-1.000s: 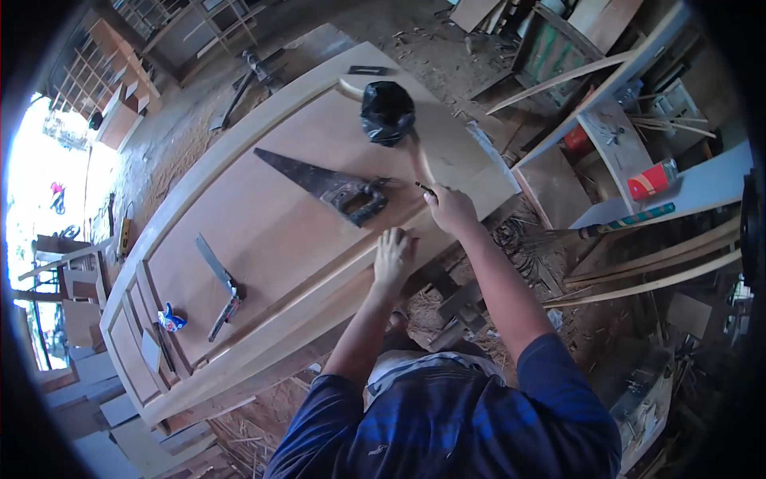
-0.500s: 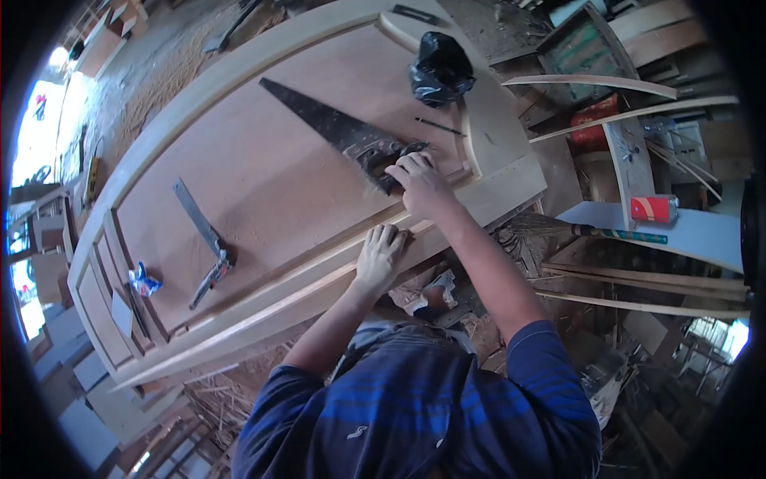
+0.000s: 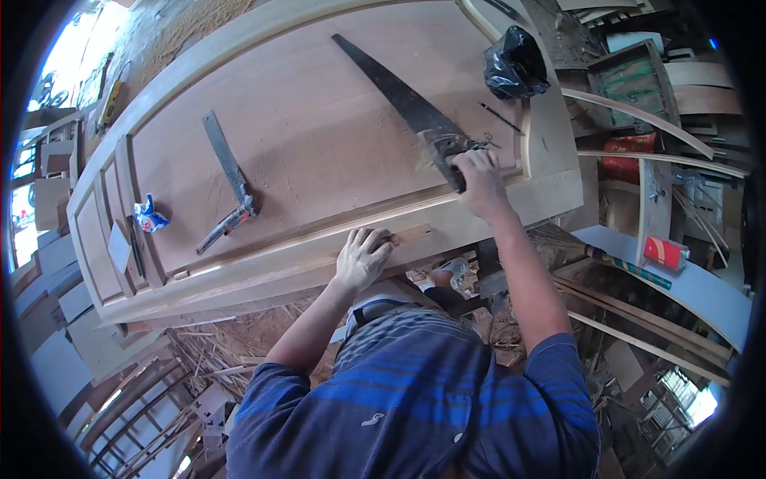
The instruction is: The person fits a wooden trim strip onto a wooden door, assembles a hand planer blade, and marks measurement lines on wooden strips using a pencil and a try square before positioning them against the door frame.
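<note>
My right hand is closed on the handle end of a handsaw. The saw lies on the panel of a large wooden door, its blade pointing to the far left. At the door's near edge, my left hand is curled over a thin wooden strip, whose end pokes out to the right of the fingers. Beyond the saw handle lie a dark pencil and a black plastic bag. A bevel-like tool with a metal blade rests on the panel to the left.
A small blue-and-white packet sits at the door's left end. On the right are a red box, a broom handle and long bent wood strips. Wood scraps litter the floor below the door.
The view has shifted, so the door and tools appear farther right and the near edge higher. My left hand has slid left along the edge. My right hand stays at the saw handle.
</note>
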Action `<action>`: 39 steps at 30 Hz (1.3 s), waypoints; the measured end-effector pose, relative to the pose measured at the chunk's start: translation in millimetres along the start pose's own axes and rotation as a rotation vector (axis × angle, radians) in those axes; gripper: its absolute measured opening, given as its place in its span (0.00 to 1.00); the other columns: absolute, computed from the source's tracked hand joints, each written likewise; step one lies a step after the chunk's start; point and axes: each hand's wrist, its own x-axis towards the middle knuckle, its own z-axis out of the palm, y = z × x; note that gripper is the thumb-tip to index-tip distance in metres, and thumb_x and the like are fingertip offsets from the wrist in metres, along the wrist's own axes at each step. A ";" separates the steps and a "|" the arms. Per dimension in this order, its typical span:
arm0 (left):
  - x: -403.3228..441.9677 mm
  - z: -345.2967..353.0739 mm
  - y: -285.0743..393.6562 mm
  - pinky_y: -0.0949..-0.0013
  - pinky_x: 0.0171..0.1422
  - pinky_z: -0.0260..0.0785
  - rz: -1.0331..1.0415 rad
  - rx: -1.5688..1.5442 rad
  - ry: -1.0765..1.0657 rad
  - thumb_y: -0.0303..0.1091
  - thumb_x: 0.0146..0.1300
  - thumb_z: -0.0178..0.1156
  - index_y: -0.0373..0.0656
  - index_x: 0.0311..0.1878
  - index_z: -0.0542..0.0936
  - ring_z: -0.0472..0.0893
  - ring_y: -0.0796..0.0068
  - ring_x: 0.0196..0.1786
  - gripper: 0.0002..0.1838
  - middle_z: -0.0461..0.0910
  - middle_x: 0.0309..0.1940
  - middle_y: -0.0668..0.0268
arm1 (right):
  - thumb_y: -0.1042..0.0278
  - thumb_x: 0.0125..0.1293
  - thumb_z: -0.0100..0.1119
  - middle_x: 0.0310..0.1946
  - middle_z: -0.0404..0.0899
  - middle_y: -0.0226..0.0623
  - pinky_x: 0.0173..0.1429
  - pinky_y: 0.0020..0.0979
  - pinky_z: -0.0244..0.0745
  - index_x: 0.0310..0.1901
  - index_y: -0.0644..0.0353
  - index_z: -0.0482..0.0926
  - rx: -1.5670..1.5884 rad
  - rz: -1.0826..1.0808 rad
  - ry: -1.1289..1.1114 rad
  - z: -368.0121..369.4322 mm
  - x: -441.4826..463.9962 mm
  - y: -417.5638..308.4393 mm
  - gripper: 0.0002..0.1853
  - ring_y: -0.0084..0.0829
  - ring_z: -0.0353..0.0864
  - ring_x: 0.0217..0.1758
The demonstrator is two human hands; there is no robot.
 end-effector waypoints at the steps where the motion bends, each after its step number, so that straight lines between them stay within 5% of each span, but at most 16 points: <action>1: 3.7 1.4 -0.3 0.54 0.61 0.77 -0.001 -0.019 0.012 0.32 0.62 0.75 0.51 0.43 0.86 0.83 0.59 0.55 0.09 0.85 0.52 0.69 | 0.79 0.60 0.65 0.48 0.85 0.45 0.73 0.53 0.66 0.50 0.57 0.83 0.049 -0.035 -0.007 -6.7 -2.0 -3.3 0.16 0.51 0.82 0.60; 3: 5.9 3.1 1.9 0.52 0.61 0.78 -0.061 -0.066 -0.001 0.32 0.62 0.73 0.51 0.44 0.85 0.83 0.58 0.56 0.09 0.84 0.52 0.67 | 0.80 0.61 0.63 0.49 0.85 0.46 0.73 0.53 0.68 0.50 0.57 0.85 0.146 -0.108 -0.018 -20.9 -2.6 -8.2 0.15 0.51 0.82 0.60; 6: 7.5 4.7 3.9 0.51 0.60 0.79 -0.104 -0.119 0.008 0.34 0.66 0.72 0.49 0.45 0.85 0.83 0.56 0.56 0.07 0.85 0.50 0.64 | 0.82 0.64 0.58 0.50 0.85 0.47 0.73 0.51 0.71 0.50 0.58 0.86 0.279 0.127 0.195 -19.4 5.8 32.5 0.16 0.52 0.81 0.62; 10: 3.5 -5.9 9.0 0.51 0.63 0.77 -0.161 -0.164 -0.007 0.34 0.66 0.71 0.47 0.47 0.86 0.83 0.54 0.57 0.09 0.84 0.52 0.61 | 0.79 0.73 0.54 0.72 0.77 0.57 0.85 0.52 0.66 0.71 0.62 0.78 -0.032 0.101 0.298 -5.1 40.5 98.3 0.25 0.55 0.72 0.80; 15: -0.5 -8.8 4.9 0.51 0.69 0.74 -0.129 -0.158 -0.002 0.35 0.66 0.73 0.50 0.56 0.85 0.82 0.56 0.61 0.17 0.84 0.55 0.64 | 0.70 0.78 0.61 0.57 0.85 0.51 0.68 0.49 0.77 0.62 0.60 0.80 -0.311 0.198 0.135 0.0 49.2 134.1 0.14 0.56 0.82 0.64; 19: -13.9 -16.0 -1.5 0.46 0.72 0.72 -0.171 -0.129 0.065 0.36 0.63 0.74 0.51 0.61 0.83 0.81 0.56 0.65 0.22 0.83 0.59 0.64 | 0.65 0.86 0.54 0.52 0.84 0.53 0.64 0.49 0.77 0.59 0.64 0.78 0.076 0.309 0.368 -4.7 38.5 98.2 0.12 0.56 0.84 0.59; 24: -50.9 -90.2 -88.1 0.43 0.73 0.70 -0.421 0.146 0.394 0.24 0.51 0.71 0.49 0.59 0.83 0.80 0.51 0.65 0.28 0.84 0.56 0.59 | 0.63 0.85 0.60 0.45 0.84 0.40 0.56 0.38 0.79 0.57 0.64 0.80 0.437 0.418 0.335 12.3 -25.8 16.3 0.13 0.34 0.83 0.48; 27: -54.5 -158.6 -133.2 0.43 0.77 0.66 -0.568 0.524 0.401 0.24 0.51 0.67 0.49 0.63 0.80 0.78 0.47 0.69 0.31 0.80 0.66 0.57 | 0.64 0.78 0.70 0.41 0.83 0.33 0.47 0.32 0.77 0.53 0.63 0.82 0.470 0.418 0.182 29.4 -61.1 -37.1 0.12 0.24 0.78 0.41; 30: -79.8 -192.3 -190.5 0.47 0.68 0.74 -0.623 0.245 0.125 0.23 0.64 0.64 0.44 0.51 0.86 0.84 0.46 0.59 0.13 0.87 0.51 0.55 | 0.64 0.76 0.73 0.36 0.82 0.33 0.43 0.33 0.76 0.48 0.64 0.84 0.483 0.482 0.106 39.0 -80.3 -66.1 0.12 0.24 0.77 0.37; 32: -86.3 -200.3 -210.7 0.51 0.59 0.79 -0.615 0.243 0.306 0.22 0.68 0.64 0.40 0.47 0.87 0.87 0.46 0.53 0.07 0.88 0.45 0.52 | 0.65 0.75 0.73 0.35 0.82 0.34 0.42 0.34 0.77 0.46 0.65 0.84 0.482 0.498 0.075 39.3 -83.6 -76.5 0.11 0.26 0.77 0.35; 39: -84.7 -199.3 -202.9 0.49 0.64 0.76 -0.561 0.171 0.161 0.27 0.67 0.72 0.40 0.53 0.88 0.85 0.46 0.55 0.12 0.88 0.48 0.55 | 0.67 0.74 0.73 0.35 0.84 0.38 0.41 0.37 0.78 0.46 0.66 0.85 0.440 0.439 0.106 32.0 -92.1 -80.1 0.11 0.32 0.81 0.34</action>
